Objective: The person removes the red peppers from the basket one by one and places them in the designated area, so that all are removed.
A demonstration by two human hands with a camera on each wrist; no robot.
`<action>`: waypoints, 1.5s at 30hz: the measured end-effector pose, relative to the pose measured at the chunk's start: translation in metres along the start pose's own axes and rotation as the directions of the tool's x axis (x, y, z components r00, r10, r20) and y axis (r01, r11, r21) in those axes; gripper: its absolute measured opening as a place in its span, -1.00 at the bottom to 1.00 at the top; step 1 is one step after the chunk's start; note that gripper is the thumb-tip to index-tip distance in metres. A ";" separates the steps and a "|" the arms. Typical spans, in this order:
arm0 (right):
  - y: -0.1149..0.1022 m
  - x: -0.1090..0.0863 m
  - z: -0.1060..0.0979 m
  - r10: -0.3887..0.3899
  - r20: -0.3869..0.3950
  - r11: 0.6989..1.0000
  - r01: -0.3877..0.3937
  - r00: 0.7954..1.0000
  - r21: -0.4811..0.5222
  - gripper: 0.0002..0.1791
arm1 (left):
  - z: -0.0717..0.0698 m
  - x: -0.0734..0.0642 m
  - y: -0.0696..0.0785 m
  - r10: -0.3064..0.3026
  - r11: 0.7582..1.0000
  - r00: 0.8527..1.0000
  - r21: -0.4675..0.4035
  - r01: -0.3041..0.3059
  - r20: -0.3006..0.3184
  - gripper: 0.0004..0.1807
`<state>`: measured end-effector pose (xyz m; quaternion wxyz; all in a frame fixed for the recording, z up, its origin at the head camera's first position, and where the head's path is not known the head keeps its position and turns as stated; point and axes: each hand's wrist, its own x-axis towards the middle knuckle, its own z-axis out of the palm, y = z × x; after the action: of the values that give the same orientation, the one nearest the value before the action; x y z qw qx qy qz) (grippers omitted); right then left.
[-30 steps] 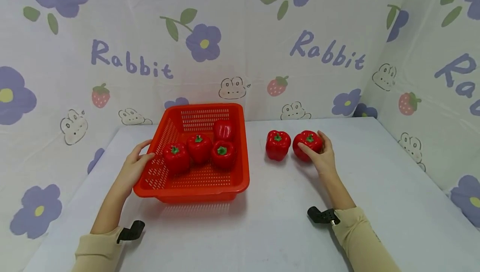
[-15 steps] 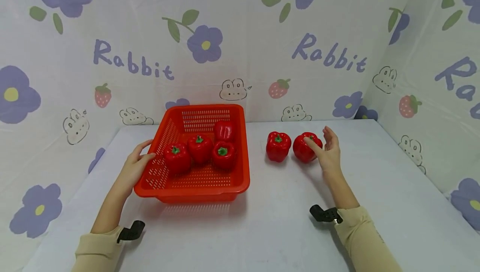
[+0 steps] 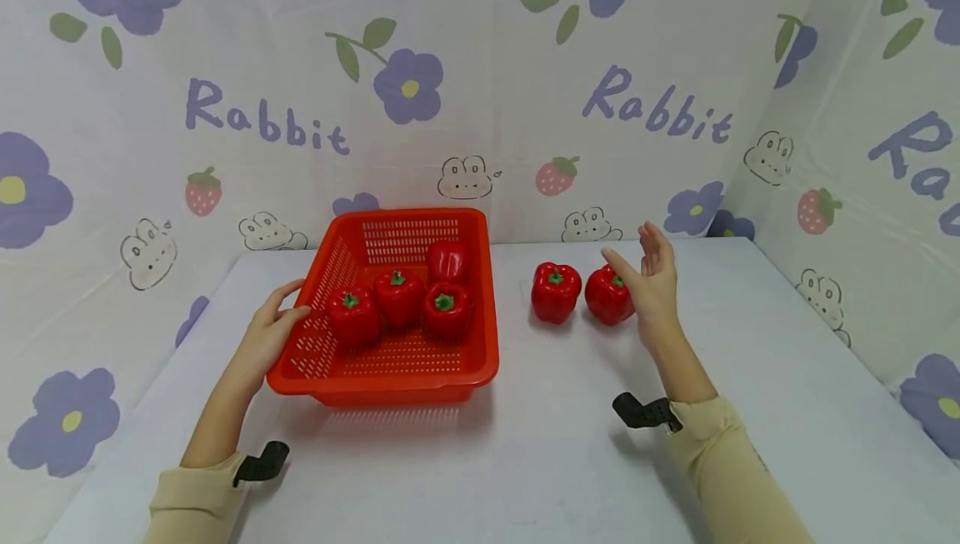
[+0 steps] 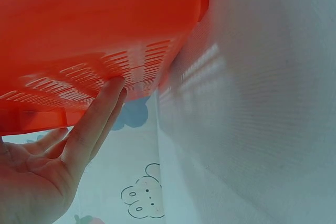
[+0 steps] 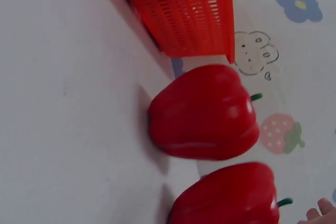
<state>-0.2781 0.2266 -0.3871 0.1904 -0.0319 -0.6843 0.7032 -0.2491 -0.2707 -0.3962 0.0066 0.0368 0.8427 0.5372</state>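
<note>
My left hand [image 3: 264, 337] holds the left rim of a red plastic basket [image 3: 378, 380]. Its thumb lies over the rim, while in the left wrist view straight fingers [image 4: 97, 114] touch the slotted outer wall. Several red bell peppers lie inside, among them one at the front left [image 3: 354, 316] and one at the back right [image 3: 447, 262]. On the table to the basket's right stand two more, a left bell pepper [image 3: 556, 292] and a right bell pepper [image 3: 606, 296]. Empty, with fingers spread and raised, my right hand [image 3: 657, 298] hovers beside the right bell pepper, partly covering it.
The white table [image 3: 540, 461] ends at a patterned cloth backdrop [image 3: 510, 94] behind the basket and peppers. Another cloth side [image 3: 862, 219] rises on the right. A black wrist camera [image 3: 262, 462] sits on the left cuff, another on the right.
My right hand has let go of the right bell pepper and lifted up and slightly right of it. That pepper stays on the table. The left hand and basket have not moved.
</note>
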 end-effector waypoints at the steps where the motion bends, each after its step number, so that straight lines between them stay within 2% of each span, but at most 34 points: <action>1: 0.000 0.002 0.002 -0.008 0.005 1.000 0.008 1.000 0.004 -0.08 | 0.000 0.000 0.000 0.001 1.000 1.000 0.000 -0.001 0.000 -0.37; 8: -0.007 0.005 0.024 -0.047 0.052 0.998 0.045 0.998 0.034 -0.13 | 0.000 -0.001 -0.001 0.001 1.000 1.000 0.003 -0.001 -0.003 -0.37; 13: -0.013 0.004 0.042 -0.051 0.123 0.995 0.040 0.991 0.088 -0.14 | 0.000 -0.001 0.000 0.003 1.000 1.000 0.006 -0.003 -0.002 -0.38; 17: -0.018 0.002 0.058 -0.055 0.207 0.993 0.031 0.977 0.117 -0.14 | 0.000 -0.001 -0.001 -0.001 1.000 1.000 0.014 0.001 -0.001 -0.37; 23: -0.027 -0.003 0.086 -0.036 0.300 0.996 0.008 0.953 0.093 -0.15 | 0.000 0.001 0.000 0.006 1.000 1.000 0.019 -0.006 -0.002 -0.37; 27: -0.029 -0.008 0.103 -0.027 0.351 0.997 0.000 0.936 0.078 -0.14 | 0.000 0.001 0.000 0.013 1.000 1.000 0.014 -0.013 -0.006 -0.37; 30: -0.028 -0.014 0.114 -0.017 0.402 0.999 -0.004 0.916 0.051 -0.15 | 0.000 0.001 0.000 0.012 1.000 1.000 0.013 -0.012 -0.008 -0.37; 41: -0.032 -0.038 0.149 0.113 0.546 0.989 -0.043 0.830 -0.140 -0.14 | 0.000 0.001 -0.002 -0.012 1.000 1.000 0.019 0.012 -0.005 -0.37; 45: -0.030 -0.042 0.161 0.156 0.553 0.978 -0.049 0.819 -0.203 -0.08 | 0.000 0.002 -0.003 -0.017 1.000 1.000 0.020 0.017 -0.009 -0.37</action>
<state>-0.2815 0.0601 -0.3568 -0.0627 0.1240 -0.7676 0.6256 -0.2512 -0.2722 -0.3991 0.0069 0.0271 0.8483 0.5287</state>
